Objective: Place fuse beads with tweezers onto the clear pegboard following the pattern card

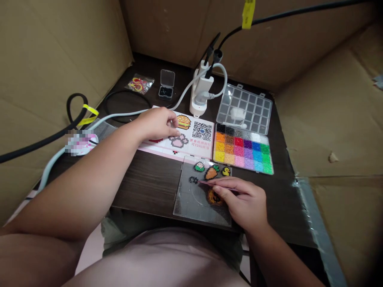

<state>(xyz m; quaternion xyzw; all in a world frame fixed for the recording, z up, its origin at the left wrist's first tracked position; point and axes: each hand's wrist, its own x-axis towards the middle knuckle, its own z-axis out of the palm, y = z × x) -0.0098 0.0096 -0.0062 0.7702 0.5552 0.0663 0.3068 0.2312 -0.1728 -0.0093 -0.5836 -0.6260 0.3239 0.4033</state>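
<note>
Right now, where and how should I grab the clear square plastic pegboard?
Probably pinch the clear square plastic pegboard by its lower-left edge, coming from the left: it lies flat, that corner is bare, and the right hand covers part of its right side.

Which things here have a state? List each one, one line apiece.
Bead box: lid open, beads sorted by colour
Small box: lid open, dark bits inside
Pegboard: flat, bead figures on it
Pattern sheet: flat, partly covered by the left hand
Tweezers: held in the right hand, tips too small to tell open or shut
Power strip: plugs inserted
Plastic bag: contents inside, seal unclear
</note>
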